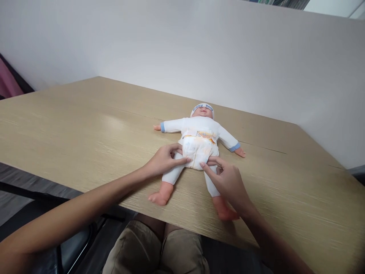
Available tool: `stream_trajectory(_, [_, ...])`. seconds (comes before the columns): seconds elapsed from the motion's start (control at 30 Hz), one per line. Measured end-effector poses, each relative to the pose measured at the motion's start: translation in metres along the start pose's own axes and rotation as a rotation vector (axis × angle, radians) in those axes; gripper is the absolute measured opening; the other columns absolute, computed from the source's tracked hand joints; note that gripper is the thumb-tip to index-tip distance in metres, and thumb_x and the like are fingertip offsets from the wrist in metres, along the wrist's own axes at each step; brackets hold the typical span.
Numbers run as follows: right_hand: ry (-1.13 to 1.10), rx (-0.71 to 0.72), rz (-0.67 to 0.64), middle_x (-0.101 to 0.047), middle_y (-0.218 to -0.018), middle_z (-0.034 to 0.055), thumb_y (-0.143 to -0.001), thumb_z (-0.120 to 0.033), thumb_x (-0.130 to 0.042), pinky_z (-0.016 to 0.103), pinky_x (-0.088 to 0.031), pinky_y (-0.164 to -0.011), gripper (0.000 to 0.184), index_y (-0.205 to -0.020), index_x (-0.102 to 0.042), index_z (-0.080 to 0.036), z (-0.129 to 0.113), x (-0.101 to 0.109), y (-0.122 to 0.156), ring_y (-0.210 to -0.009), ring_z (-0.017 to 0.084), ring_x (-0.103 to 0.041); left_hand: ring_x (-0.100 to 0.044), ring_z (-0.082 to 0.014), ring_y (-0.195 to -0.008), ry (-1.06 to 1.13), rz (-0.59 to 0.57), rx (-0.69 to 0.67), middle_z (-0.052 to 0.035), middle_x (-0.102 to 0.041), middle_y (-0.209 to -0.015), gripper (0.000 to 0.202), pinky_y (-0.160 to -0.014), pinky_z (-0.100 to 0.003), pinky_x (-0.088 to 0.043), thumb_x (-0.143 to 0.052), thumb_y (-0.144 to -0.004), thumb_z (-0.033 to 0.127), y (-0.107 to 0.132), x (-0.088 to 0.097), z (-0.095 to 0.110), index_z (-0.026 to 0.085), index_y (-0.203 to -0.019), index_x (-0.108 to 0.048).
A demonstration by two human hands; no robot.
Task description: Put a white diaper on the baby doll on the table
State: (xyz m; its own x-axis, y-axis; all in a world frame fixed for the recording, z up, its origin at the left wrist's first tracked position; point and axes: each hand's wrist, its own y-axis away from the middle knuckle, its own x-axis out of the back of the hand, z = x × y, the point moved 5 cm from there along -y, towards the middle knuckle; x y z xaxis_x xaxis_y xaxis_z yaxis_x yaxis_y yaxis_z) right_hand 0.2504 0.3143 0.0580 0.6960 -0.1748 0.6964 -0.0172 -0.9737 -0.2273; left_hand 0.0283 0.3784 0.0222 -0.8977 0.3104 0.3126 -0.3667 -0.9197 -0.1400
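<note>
A baby doll (201, 125) lies on its back on the wooden table, arms spread, head toward the wall. It wears a white suit with blue cuffs and a white cap with blue lettering. Around its hips is a diaper (196, 150) with an orange printed band at the waist. My left hand (168, 158) pinches the diaper's edge at one leg opening, thumb on its front. Across from it, my right hand (224, 173) pinches the other leg edge between thumb and fingers. The fingertips are partly hidden behind the diaper and the doll's legs.
The table (71, 125) reaches back to a pale wall (171, 49). A dark chair (74, 243) stands below the front edge at left. Pink fabric (8, 82) shows at the far left, and my knees are under the front edge.
</note>
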Motion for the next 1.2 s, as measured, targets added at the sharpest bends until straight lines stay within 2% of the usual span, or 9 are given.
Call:
stream_trajectory(0.1, [-0.025,-0.004,-0.028,-0.066,-0.067,0.0002,-0.092,-0.058,-0.07,0.032,-0.033,-0.058,0.037,-0.082,-0.075,-0.023,0.0,-0.006,-0.005,-0.058,0.017,-0.05,-0.072,-0.0266,-0.086,0.099,-0.102,0.101,-0.0075,-0.08,-0.096,0.038,-0.075,-0.04,-0.056,-0.084,-0.088,0.057,-0.006,0.0,0.003,0.02,-0.097,-0.079])
stream_trajectory(0.3, [-0.27,-0.172,-0.084,-0.047,-0.061,-0.0052,-0.091,-0.066,-0.072,0.029,-0.03,-0.053,0.044,-0.096,-0.077,-0.022,0.021,-0.013,-0.005,-0.057,0.015,-0.04,-0.075,-0.0356,-0.119,0.471,-0.227,0.249,-0.0145,-0.081,-0.129,0.04,-0.101,-0.051,-0.061,-0.088,-0.088,0.052,-0.01,0.001,0.002,0.021,-0.114,-0.081])
stream_trajectory(0.43, [-0.195,-0.08,0.013,-0.076,-0.099,0.0065,-0.097,-0.064,-0.068,0.038,-0.053,-0.077,0.045,-0.113,-0.08,-0.024,0.016,-0.004,0.014,-0.089,0.026,-0.067,-0.077,-0.0336,-0.11,0.385,-0.197,0.182,-0.0144,-0.082,-0.121,0.038,-0.096,-0.05,-0.063,-0.083,-0.092,0.055,-0.005,0.006,0.0,0.022,-0.111,-0.08])
stream_trajectory(0.53, [-0.116,0.017,0.042,-0.073,-0.14,0.0104,-0.102,-0.062,-0.063,0.049,-0.056,-0.101,0.046,-0.131,-0.078,-0.03,0.006,0.006,0.041,-0.126,0.034,-0.066,-0.077,-0.0328,-0.111,0.288,-0.168,0.095,-0.013,-0.082,-0.123,0.038,-0.095,-0.049,-0.063,-0.08,-0.095,0.056,0.005,0.015,0.001,0.024,-0.114,-0.08])
stream_trajectory(0.7, [-0.035,0.01,0.032,-0.073,-0.135,0.0092,-0.106,-0.061,-0.06,0.046,-0.061,-0.09,0.046,-0.145,-0.067,-0.038,0.018,0.033,0.058,-0.11,0.03,-0.072,-0.073,-0.0311,-0.121,-0.038,-0.059,-0.053,-0.0087,-0.077,-0.138,0.038,-0.097,-0.047,-0.06,-0.069,-0.103,0.055,0.007,0.048,0.004,0.03,-0.129,-0.076])
stream_trajectory(0.83, [0.124,0.095,0.201,-0.074,-0.132,0.0132,-0.102,-0.057,-0.066,0.052,-0.055,-0.102,0.046,-0.136,-0.069,-0.027,0.052,0.054,0.004,-0.116,0.034,-0.069,-0.058,-0.0361,-0.133,-0.537,0.137,-0.269,-0.013,-0.068,-0.144,0.048,-0.113,-0.054,-0.049,-0.07,-0.099,0.05,-0.034,0.072,0.006,0.024,-0.139,-0.065])
stream_trajectory(0.97, [0.378,0.157,0.289,-0.072,-0.137,0.0234,-0.095,-0.049,-0.065,0.059,-0.043,-0.115,0.056,-0.138,-0.066,-0.012,0.08,0.049,-0.075,-0.129,0.042,-0.062,-0.05,-0.0448,-0.141,-0.809,0.153,-0.152,-0.0224,-0.063,-0.148,0.063,-0.12,-0.06,-0.038,-0.075,-0.091,0.049,-0.099,0.069,-0.008,0.015,-0.141,-0.06])
stream_trajectory(1.1, [0.461,0.03,0.145,-0.074,-0.133,0.0254,-0.098,-0.043,-0.06,0.055,-0.045,-0.106,0.049,-0.133,-0.069,-0.011,0.087,0.027,-0.122,-0.122,0.043,-0.065,-0.066,-0.0425,-0.12,-0.816,0.084,-0.01,-0.0237,-0.074,-0.128,0.051,-0.102,-0.049,-0.049,-0.072,-0.092,0.045,-0.135,0.055,-0.012,0.012,-0.131,-0.066])
stream_trajectory(1.2, [0.429,-0.007,0.112,-0.076,-0.127,0.0257,-0.1,-0.035,-0.054,0.048,-0.048,-0.098,0.04,-0.126,-0.071,-0.01,0.078,0.023,-0.125,-0.114,0.039,-0.068,-0.071,-0.0383,-0.101,-0.797,0.098,0.028,-0.022,-0.077,-0.117,0.049,-0.082,-0.041,-0.05,-0.07,-0.092,0.048,-0.128,0.053,0.001,0.012,-0.126,-0.066])
